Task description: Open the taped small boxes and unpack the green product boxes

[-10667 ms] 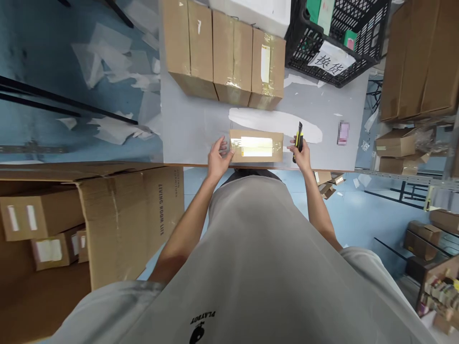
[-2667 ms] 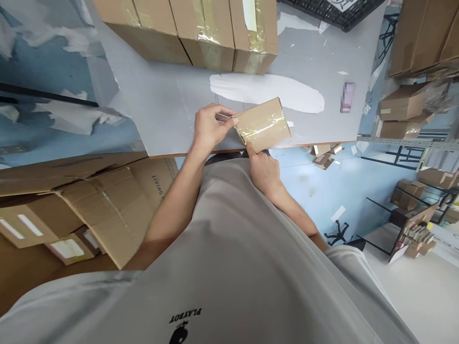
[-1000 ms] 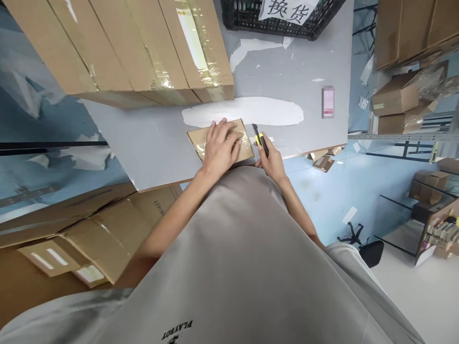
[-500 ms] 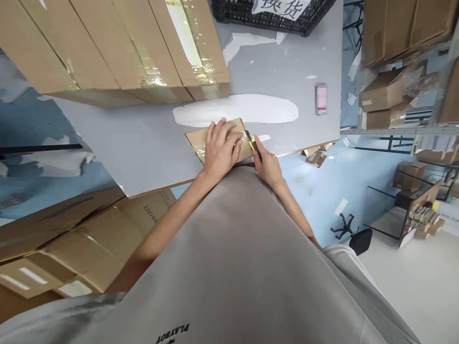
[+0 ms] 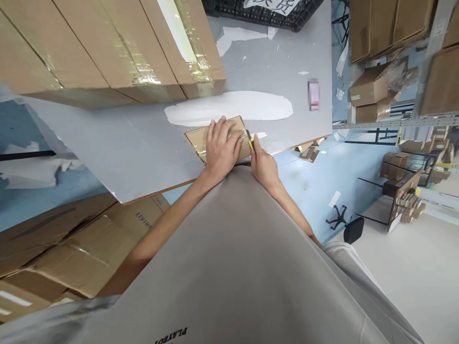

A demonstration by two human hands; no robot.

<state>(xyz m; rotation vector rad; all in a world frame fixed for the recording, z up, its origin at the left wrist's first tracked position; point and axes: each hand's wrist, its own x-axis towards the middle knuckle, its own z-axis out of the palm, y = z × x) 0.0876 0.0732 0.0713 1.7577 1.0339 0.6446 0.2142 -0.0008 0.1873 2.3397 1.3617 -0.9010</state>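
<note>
A small flat cardboard box [image 5: 196, 137] with shiny tape lies at the near edge of the grey table [image 5: 143, 157], against my shirt. My left hand [image 5: 223, 145] rests on top of the box, fingers stretched out and pressing it down. In my right hand [image 5: 264, 165] is a black and yellow utility knife [image 5: 250, 140], fingers wrapped round its handle. The knife's front end touches or nearly touches the box's right edge; its blade is too small to make out.
Large taped cartons [image 5: 143, 48] stand at the table's back left. Behind is a black plastic crate [image 5: 265, 19] with a paper sign. A pink packet [image 5: 313, 94] lies on the right. More cartons [image 5: 89, 243] stand below the table at left; shelving [image 5: 380, 122] holds boxes at right.
The camera view has shifted slightly. My right hand and the knife have turned a little at the box's right edge. My left hand stays on the box.
</note>
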